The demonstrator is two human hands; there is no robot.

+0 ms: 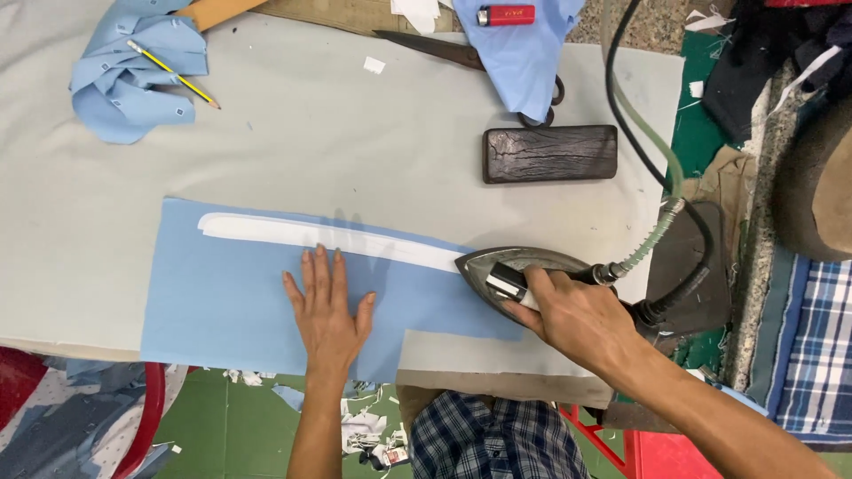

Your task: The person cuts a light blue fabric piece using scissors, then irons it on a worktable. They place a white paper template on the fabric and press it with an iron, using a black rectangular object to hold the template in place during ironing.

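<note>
Pale blue, that flat sheet of cloth (pixel 222 302) spread on the grey padded table (pixel 293 133), with a long white strip of interlining (pixel 328 235) lying left to right across its top. The left hand (pixel 327 306) presses flat on the cloth, fingers splayed, gripping nothing, just below the strip. The right hand (pixel 572 315) is clenched round the handle of the grey metal steam iron (pixel 524 273), whose nose sits on the strip's right end, pointing left along it.
</note>
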